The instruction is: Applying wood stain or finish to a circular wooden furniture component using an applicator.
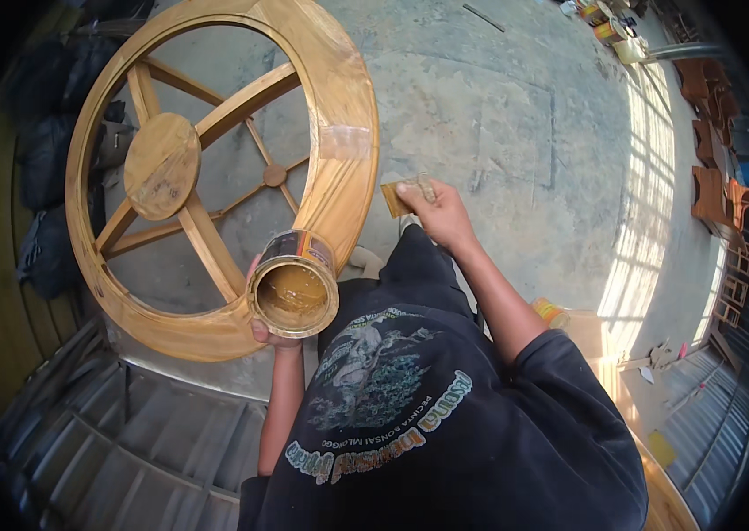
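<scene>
My left hand [263,333] is wrapped round an open tin can [311,246], tilted so that its mouth faces me. Yellow-brown paste [293,294] coats the inside of the can. In my right hand [441,214], between thumb and fingers, is a small flat putty spreader [394,200] smeared with the same brown. To the left stands a large round wooden table frame [348,80] with a broad ring, spokes and a disc [162,166] at its centre. The can is in front of the ring's near right part. A pale, shiny rectangular patch [345,142] shows on the ring.
Concrete floor [480,115] stretches ahead, with a sunlit strip at right. Behind the wooden frame lie dark bags [42,159]. Several cans [609,32] stand far right, and another can [551,313] is by my right elbow. Brown wooden pieces [710,190] line the right side.
</scene>
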Demonstrator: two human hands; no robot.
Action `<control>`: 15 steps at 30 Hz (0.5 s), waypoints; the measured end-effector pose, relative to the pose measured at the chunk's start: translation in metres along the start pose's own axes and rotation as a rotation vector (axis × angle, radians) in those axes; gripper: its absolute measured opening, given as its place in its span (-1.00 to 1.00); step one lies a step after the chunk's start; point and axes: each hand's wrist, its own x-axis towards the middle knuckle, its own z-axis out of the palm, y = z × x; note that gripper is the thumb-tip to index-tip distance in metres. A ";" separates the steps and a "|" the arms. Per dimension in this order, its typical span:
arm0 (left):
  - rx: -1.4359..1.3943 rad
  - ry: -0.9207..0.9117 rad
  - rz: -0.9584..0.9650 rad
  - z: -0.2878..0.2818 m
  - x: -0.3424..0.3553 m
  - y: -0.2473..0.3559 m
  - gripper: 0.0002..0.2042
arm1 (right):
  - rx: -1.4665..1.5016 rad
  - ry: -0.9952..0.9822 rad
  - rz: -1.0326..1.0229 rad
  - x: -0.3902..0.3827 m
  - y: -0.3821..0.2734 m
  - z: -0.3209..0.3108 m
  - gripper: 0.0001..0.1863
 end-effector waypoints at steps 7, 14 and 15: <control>0.005 -0.016 -0.013 -0.002 0.001 0.003 0.04 | 0.622 0.030 0.070 0.011 0.021 -0.033 -0.78; -0.006 0.026 0.063 -0.019 0.002 -0.002 -0.08 | 0.786 -0.270 0.083 0.036 0.019 -0.037 -0.79; 0.021 0.043 0.107 -0.018 0.003 -0.005 -0.07 | 0.830 -0.289 0.062 0.038 0.018 -0.038 -0.77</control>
